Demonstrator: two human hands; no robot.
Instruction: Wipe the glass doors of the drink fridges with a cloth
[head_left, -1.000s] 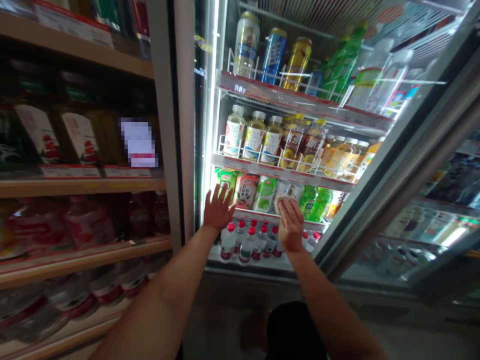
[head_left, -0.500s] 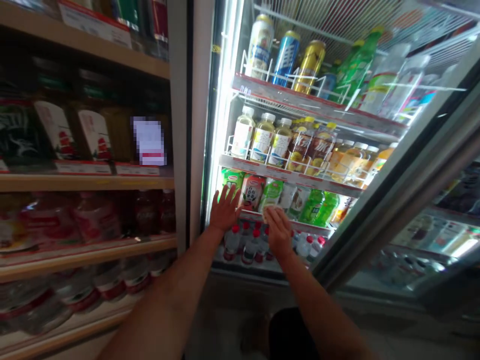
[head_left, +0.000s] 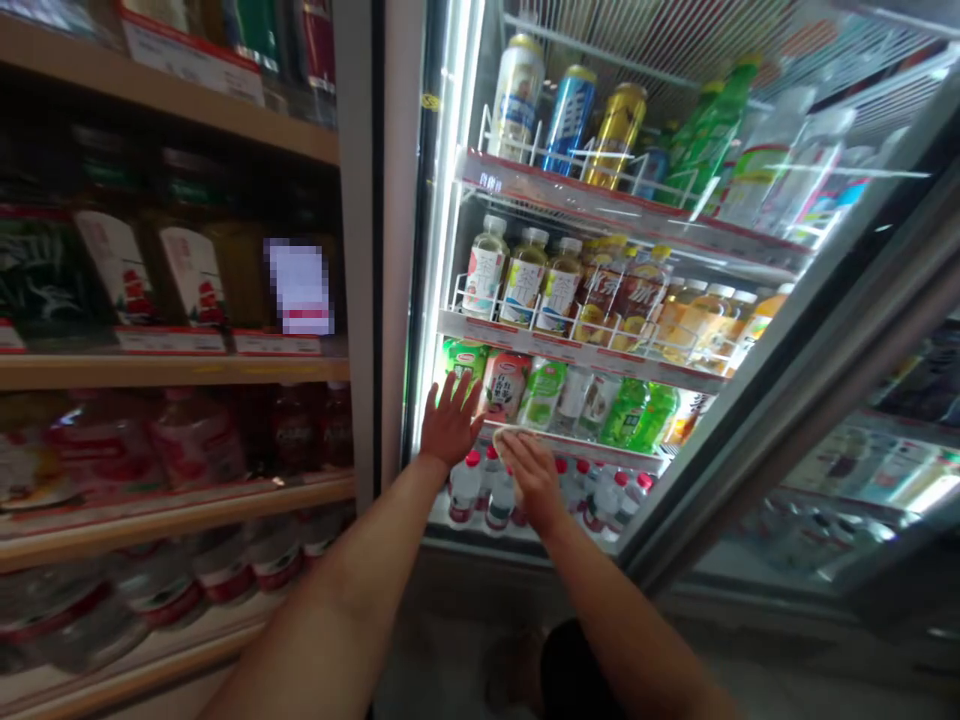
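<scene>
I face an open drinks fridge. My left hand (head_left: 450,425) is open, fingers spread, resting at the left end of a low shelf edge (head_left: 600,447), beside a green-labelled bottle (head_left: 463,362). My right hand (head_left: 529,470) presses a pale cloth (head_left: 505,437) flat against that shelf edge, just right of my left hand. Below both hands stand several small red-capped water bottles (head_left: 480,485). Behind the cloth are a pink-labelled bottle (head_left: 504,385) and a green one (head_left: 541,392).
The glass fridge door (head_left: 787,370) hangs open to the right. Upper fridge shelves hold tea bottles (head_left: 525,280) and tall cans (head_left: 570,115). Wooden shelves (head_left: 172,370) with bottles fill the left. The fridge frame (head_left: 367,250) stands between them.
My right hand has slid the cloth leftwards along the shelf edge, from mid-shelf to close beside my left hand. My left hand has stayed at the left end.
</scene>
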